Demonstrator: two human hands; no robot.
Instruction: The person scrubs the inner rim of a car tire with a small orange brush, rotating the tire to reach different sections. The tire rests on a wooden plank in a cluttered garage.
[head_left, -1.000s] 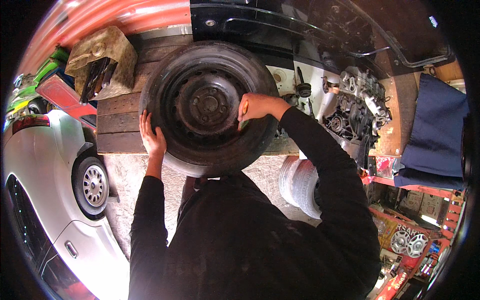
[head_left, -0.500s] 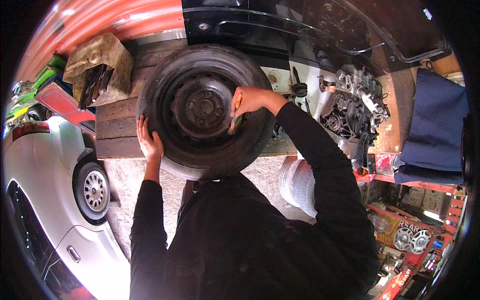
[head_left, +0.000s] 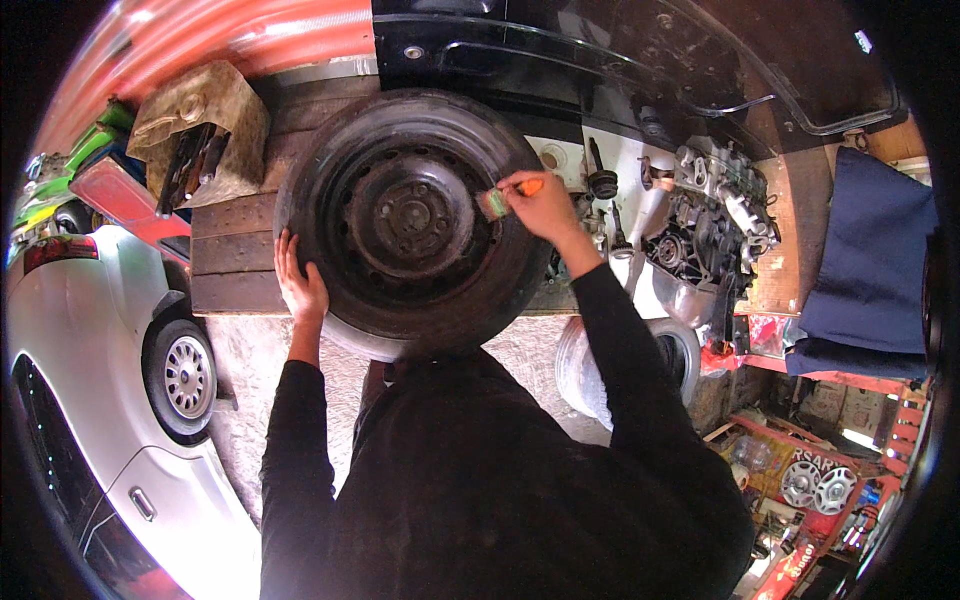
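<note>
A car wheel [head_left: 410,215], a dark tyre on a black steel rim, rests on a wooden bench in front of me. On its left edge lies my left hand [head_left: 303,285], fingers stretched out flat along the tyre's side. My right hand [head_left: 543,208] is closed around a paintbrush [head_left: 494,204] with an orange handle. The brush's bristles touch, or come very near, the right side of the rim close to the tyre's inner edge. Part of the brush is hidden by my fingers.
Left on the wooden bench [head_left: 235,245] stands a worn box [head_left: 205,125] holding dark tools. An engine [head_left: 705,215] sits to the right, with a blue cloth [head_left: 870,260] beyond. Below the bench are more tyres [head_left: 590,375]. A silver car [head_left: 130,380] stands at left.
My right hand has moved right and slightly up, taking the brush from the rim's lower right to its right side. My left hand stays on the tyre's edge.
</note>
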